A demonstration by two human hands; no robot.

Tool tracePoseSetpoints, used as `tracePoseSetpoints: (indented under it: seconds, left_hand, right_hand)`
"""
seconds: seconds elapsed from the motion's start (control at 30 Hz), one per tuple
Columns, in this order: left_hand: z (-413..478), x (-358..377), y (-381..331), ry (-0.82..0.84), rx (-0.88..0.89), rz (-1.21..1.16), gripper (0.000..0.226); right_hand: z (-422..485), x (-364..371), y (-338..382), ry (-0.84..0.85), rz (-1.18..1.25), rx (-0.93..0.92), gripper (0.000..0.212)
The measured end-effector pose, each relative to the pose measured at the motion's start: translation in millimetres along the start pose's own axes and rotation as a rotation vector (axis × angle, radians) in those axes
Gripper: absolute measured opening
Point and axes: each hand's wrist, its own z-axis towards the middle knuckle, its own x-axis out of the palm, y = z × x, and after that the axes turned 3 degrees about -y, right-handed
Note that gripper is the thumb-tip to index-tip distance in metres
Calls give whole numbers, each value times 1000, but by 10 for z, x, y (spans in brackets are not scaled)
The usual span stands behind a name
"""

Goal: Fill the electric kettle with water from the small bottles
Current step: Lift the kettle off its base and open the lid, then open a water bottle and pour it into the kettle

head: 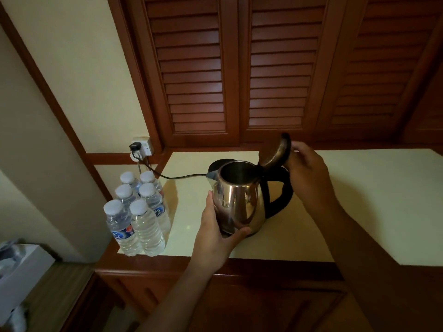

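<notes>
the steel kettle [236, 202] stands on the surface [347, 200], left hand [215, 236] cupping its slick base, right hand [308, 168] holding the lid [275, 150] open; rigid, light while empty, best carried by its handle [280, 195].

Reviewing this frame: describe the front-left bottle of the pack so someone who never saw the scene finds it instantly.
On the cream countertop, left of the steel kettle, six water bottles stand in a two-by-three block. The front-left bottle is in the row nearest the camera, on the wall side. Unlike its front neighbour, it shows a blue label with a red patch.
</notes>
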Motion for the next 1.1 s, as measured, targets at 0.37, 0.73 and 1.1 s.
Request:
tracePoseSetpoints:
  seconds: [0.37, 0.73, 1.1]
  left_hand:
    - [-45, 23, 5, -74, 14, 158, 123]
    - [-407, -175, -143, -195, -7, 105, 81]
    - [-957, -1049, -296, -665, 17, 70, 48]
  right_hand:
    - [-1087, 202, -657, -133, -88, -180, 29]
    - [-1240, 339, -649, -10, -92, -294, 32]
    - [-1338, 1361, 182, 387, -18, -556, 27]
